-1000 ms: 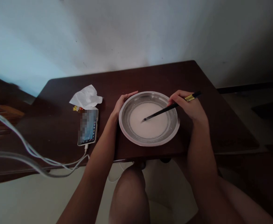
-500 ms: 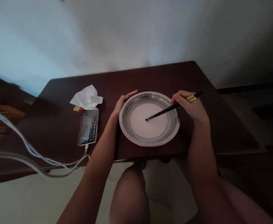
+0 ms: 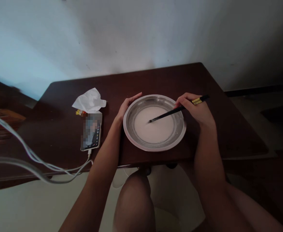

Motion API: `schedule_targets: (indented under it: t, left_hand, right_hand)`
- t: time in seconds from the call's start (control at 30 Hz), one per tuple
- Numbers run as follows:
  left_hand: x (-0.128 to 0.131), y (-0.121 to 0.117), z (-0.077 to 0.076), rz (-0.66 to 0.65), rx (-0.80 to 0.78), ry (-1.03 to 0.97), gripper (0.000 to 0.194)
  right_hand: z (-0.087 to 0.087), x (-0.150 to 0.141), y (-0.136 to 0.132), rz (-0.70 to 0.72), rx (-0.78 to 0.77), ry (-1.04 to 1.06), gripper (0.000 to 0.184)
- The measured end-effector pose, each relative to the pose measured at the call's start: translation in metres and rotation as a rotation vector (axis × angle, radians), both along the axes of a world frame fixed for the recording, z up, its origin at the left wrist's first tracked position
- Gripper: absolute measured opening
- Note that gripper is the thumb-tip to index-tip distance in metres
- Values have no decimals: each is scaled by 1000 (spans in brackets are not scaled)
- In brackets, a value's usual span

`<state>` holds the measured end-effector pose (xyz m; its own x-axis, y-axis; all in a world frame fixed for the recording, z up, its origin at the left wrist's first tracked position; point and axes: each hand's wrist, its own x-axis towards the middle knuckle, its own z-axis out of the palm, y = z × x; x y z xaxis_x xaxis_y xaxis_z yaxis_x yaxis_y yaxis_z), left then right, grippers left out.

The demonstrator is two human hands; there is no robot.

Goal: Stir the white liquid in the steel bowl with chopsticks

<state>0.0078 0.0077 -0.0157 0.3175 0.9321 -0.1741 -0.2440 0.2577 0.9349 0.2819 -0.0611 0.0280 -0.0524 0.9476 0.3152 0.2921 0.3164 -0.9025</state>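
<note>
A shallow metal bowl (image 3: pixel 131 138) with white liquid (image 3: pixel 156 127) in it stands near the front edge of a dark wooden table (image 3: pixel 180 80). My left hand (image 3: pixel 125 108) rests against the bowl's left rim, fingers curved along it. My right hand (image 3: pixel 197 111) is closed round a pair of black chopsticks with gold bands (image 3: pixel 172 111). Their tips dip into the white liquid near the bowl's middle.
A phone (image 3: pixel 92 132) lies left of the bowl, its white cable (image 3: pixel 35 158) trailing off the table's left front. A crumpled white tissue (image 3: pixel 89 100) sits behind the phone. A pale wall rises behind the table. My knees are below the front edge.
The chopstick tips have shifted slightly within the liquid, first right and then back left and a little farther away. My left hand and the bowl stay put.
</note>
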Motion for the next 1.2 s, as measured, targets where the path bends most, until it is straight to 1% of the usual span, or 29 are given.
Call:
schedule_targets:
  t: [0.1,0.23,0.43,0.6,0.73,0.8,0.9,0.97,1.1,1.2]
  left_hand:
    - [-1,-1,-1,-4,0,-16,50]
    - [-2,0,-2,-12,11,-38,50]
    - [-5,2,-3,-5,65,15,51]
    - [-6,-2,1,29,105,67,51]
    - [-6,0,0,56,150,100,51]
    - [-7,2,-2,55,180,117,53]
    - [-8,4,-4,45,203,116,59]
    - [-7,4,-4,36,209,115,61]
    - [-7,2,-3,41,231,141,58]
    - [-6,2,-2,55,242,150,57]
  right_hand:
    - [0,1,0,-43,3,8,24]
    - [1,0,-2,3,-36,1,25]
    - [3,-1,-2,-56,19,-10,24]
    - [3,-1,-2,-2,-19,-11,22]
    - [2,0,-1,-57,32,-20,25]
    - [3,0,-1,-44,16,-16,25]
    - [4,-1,-1,15,-23,-16,24]
    - [4,-1,-1,4,-13,-14,23]
    - [2,0,-1,-54,6,8,23]
    - [1,1,-1,-13,-16,9,23]
